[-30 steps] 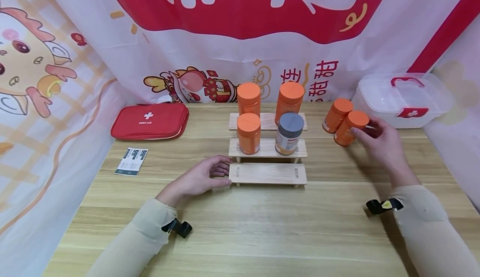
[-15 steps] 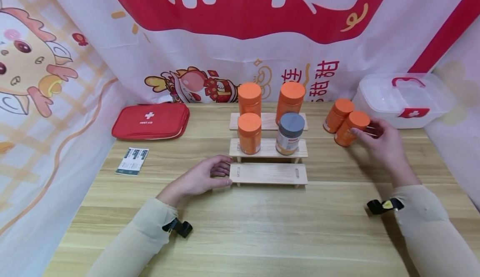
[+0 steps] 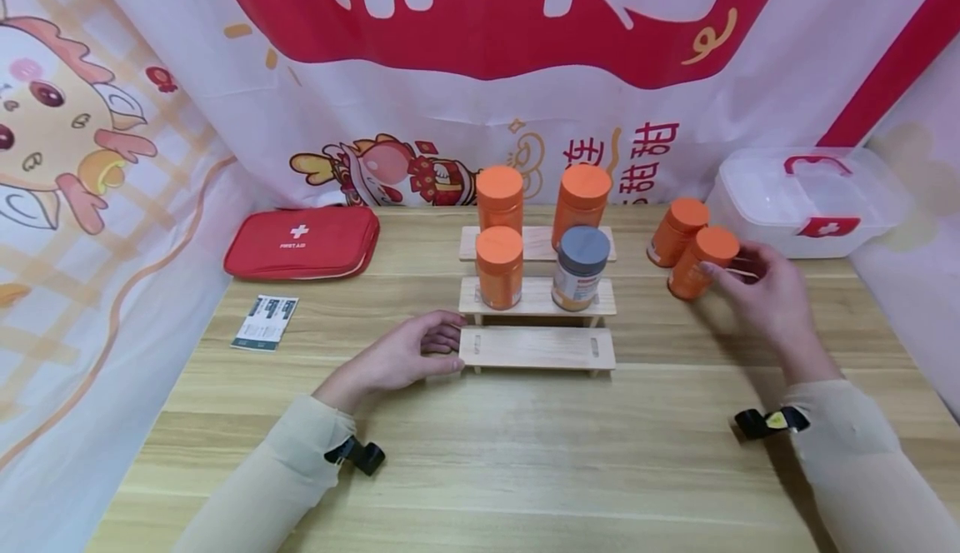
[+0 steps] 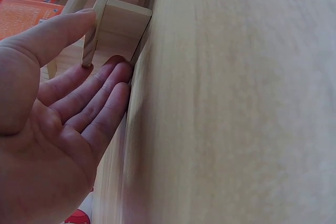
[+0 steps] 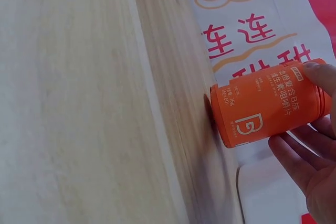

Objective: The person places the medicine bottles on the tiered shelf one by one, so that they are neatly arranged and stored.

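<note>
Near the back right, my right hand [image 3: 768, 292] grips an orange supplement bottle [image 3: 702, 263] between thumb and fingers. White print covers its side in the right wrist view, where the bottle [image 5: 265, 104] tops a shadow on the table. A second orange bottle [image 3: 677, 232] stands just behind it. My left hand [image 3: 405, 351] pinches the left end of a stepped wooden display rack [image 3: 536, 346]; in the left wrist view the thumb lies on the board edge [image 4: 90, 43] and the index fingertip beneath. Its middle step bears an orange bottle [image 3: 499, 268] and a grey-capped jar [image 3: 581, 268].
Two more orange bottles stand on the rack's top step, one of them the right bottle [image 3: 582, 203]. A clear lidded first-aid box [image 3: 817, 203] sits at the back right. A red first-aid pouch [image 3: 302, 243] and a printed card [image 3: 265, 322] lie left.
My right hand and the gripped bottle have shifted slightly toward me, away from the bottle behind. The left hand and the rack hold still.
</note>
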The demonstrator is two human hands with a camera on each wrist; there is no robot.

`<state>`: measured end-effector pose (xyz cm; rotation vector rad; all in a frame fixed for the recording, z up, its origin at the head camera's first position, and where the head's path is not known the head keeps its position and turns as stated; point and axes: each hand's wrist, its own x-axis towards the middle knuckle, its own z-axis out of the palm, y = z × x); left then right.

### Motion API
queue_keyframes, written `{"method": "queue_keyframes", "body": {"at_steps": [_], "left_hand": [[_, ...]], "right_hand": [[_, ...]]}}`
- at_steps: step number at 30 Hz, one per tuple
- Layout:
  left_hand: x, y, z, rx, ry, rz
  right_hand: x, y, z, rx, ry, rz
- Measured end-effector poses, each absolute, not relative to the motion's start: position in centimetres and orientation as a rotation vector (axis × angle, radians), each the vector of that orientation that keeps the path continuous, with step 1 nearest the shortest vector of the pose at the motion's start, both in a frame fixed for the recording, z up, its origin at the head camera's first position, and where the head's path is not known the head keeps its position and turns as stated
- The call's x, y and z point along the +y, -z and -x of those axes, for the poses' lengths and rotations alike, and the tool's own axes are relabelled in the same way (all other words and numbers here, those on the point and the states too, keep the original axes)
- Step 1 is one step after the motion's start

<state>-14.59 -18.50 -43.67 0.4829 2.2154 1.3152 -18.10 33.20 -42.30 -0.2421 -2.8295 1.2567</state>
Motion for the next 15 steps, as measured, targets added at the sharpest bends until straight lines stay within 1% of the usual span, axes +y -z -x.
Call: {"method": "queue_keyframes", "body": {"at_steps": [8,15], "left_hand": [[-18.5,43.8,14.5,2.217,-1.326,-0.511],[-18.4,43.7,14.5,2.22,-1.318,-0.483]], "right_hand": [[32.8,41.8,17.0,-2.79,-1.299,0.223],[32.6,41.5,15.8,-2.763,-1.278,0.242]]}}
